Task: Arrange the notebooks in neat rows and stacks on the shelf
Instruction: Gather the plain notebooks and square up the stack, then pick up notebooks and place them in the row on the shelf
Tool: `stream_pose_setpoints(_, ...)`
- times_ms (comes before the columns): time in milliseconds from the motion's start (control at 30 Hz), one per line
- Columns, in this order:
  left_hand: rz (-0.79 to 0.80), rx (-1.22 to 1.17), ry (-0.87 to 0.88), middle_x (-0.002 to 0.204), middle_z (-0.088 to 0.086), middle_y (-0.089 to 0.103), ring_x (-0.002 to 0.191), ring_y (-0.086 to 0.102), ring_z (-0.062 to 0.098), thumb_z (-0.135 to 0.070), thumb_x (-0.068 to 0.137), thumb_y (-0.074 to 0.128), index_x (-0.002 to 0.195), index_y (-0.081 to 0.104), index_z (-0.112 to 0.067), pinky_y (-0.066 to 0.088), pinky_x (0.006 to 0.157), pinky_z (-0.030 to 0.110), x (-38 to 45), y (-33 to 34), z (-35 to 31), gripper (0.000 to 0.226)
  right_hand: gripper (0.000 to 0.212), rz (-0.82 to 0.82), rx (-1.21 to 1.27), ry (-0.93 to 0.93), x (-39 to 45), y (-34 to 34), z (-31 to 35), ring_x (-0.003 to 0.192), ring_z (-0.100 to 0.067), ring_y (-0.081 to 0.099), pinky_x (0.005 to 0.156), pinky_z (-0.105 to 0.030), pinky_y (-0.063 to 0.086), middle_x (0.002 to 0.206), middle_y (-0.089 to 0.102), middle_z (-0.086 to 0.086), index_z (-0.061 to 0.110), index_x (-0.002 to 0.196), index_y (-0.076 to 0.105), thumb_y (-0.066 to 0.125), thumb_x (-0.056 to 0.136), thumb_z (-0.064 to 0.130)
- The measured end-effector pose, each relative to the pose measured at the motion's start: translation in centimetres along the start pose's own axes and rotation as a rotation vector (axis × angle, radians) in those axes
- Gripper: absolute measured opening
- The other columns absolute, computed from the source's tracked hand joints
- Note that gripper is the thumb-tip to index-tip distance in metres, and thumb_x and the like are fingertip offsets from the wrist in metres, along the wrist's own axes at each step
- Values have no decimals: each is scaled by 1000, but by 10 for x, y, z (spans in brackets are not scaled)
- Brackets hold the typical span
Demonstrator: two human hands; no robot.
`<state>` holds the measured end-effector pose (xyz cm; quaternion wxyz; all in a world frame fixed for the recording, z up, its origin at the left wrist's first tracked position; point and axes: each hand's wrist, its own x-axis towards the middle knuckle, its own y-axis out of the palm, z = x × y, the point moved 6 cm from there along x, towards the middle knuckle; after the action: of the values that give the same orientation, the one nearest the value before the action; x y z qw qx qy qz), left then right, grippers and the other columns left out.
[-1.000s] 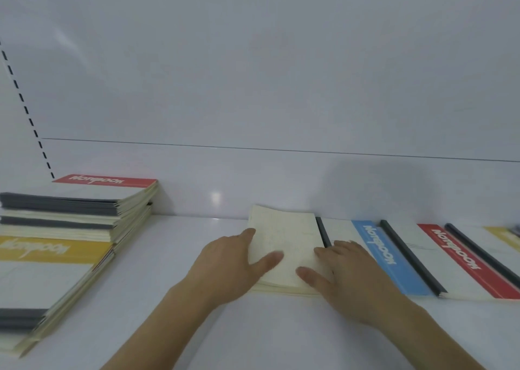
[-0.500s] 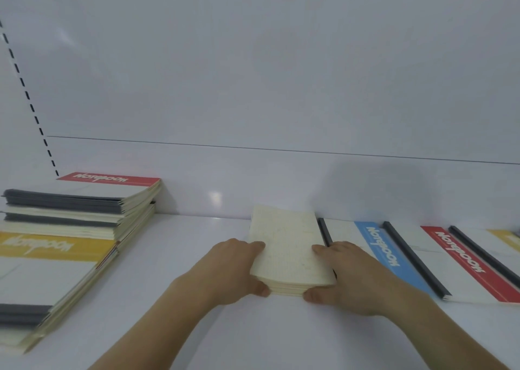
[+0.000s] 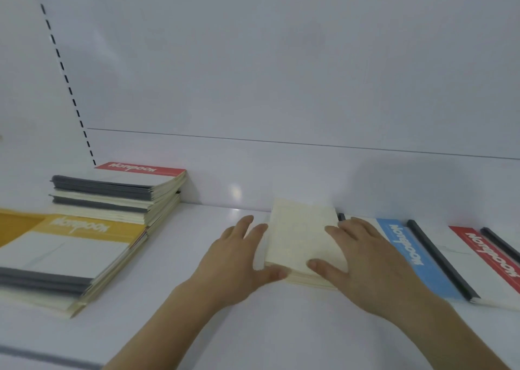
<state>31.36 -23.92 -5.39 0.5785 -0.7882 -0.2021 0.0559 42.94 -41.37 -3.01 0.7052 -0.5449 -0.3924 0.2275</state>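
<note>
The white shelf (image 3: 180, 257) runs wide under me, closed at twelve o'clock by its white back panel (image 3: 281, 74). At nine o'clock lies my biggest pile, the yellow-banded notebook stack (image 3: 70, 254), and just behind it, toward ten o'clock, the red-topped notebook stack (image 3: 123, 192) sits against the back panel. At three o'clock a blue-banded notebook (image 3: 416, 260) lies flat, with a red-banded notebook (image 3: 489, 260) beside it further right, each edged by a dark spine. Between these groups, near the centre, lies the cream notebook stack (image 3: 301, 237), plain covers up, its right edge against the blue-banded notebook.

My left hand (image 3: 233, 265) lies at the cream stack's left edge, its grip spread: the fingers are straight along the side and the thumb touches the near corner. My right hand (image 3: 371, 265) lies on the stack's right side and partly over the blue-banded notebook, also spread, with fingers flat on the top cover and the thumb stretched across the near edge. Neither hand curls round anything.
</note>
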Motion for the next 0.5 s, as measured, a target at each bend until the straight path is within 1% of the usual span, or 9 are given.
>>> stream_pose_setpoints(33, -49, 12, 1, 165, -8, 9, 149, 17, 16, -78, 82, 50, 155, 18, -33, 26, 119, 35, -4, -6, 3, 91, 84, -36, 19, -23, 0, 0, 11, 140, -13, 21, 114, -29, 26, 146, 34, 7, 27, 144, 36, 23, 80, 80)
stream_pose_setpoints(100, -161, 35, 22, 162, -8, 20, 147, 22, 13, -73, 87, 46, 154, 26, -31, 27, 117, 31, -13, -20, 11, 81, 80, -39, 40, -80, 0, 7, 36, 140, -15, 25, 113, -30, 28, 144, 40, 5, 26, 140, 43, 22, 82, 76)
stream_pose_setpoints(200, -308, 34, 62, 149, -12, 44, 137, 38, 10, -62, 94, 46, 146, 42, -29, 32, 108, 22, -31, -43, 28, 62, 72, -31, 54, -150, 1, 21, 77, 141, -16, 26, 114, -31, 28, 143, 43, 6, 27, 138, 46, 23, 85, 71)
stream_pose_setpoints(267, -381, 14, 65, 138, -13, 55, 128, 48, 10, -54, 96, 50, 139, 51, -27, 37, 101, 22, -47, -61, 47, 51, 66, -56, 63, -175, 4, 24, 106, 141, -15, 26, 114, -30, 28, 143, 44, 7, 28, 138, 47, 27, 88, 67)
stream_pose_setpoints(400, -437, -6, 43, 128, -13, 62, 118, 56, 12, -47, 97, 53, 130, 59, -26, 44, 94, 26, -82, -93, 106, 40, 58, -102, 91, -228, 10, 26, 182, 141, -10, 24, 110, -22, 22, 143, 43, 11, 29, 138, 46, 33, 93, 62)
stream_pose_setpoints(500, -428, 56, 17, 123, -10, 65, 115, 58, 17, -48, 96, 52, 125, 62, -23, 45, 93, 30, -105, -110, 165, 39, 57, -137, 139, -243, 14, 32, 244, 140, -10, 26, 109, -18, 17, 143, 44, 10, 28, 138, 47, 36, 93, 61)
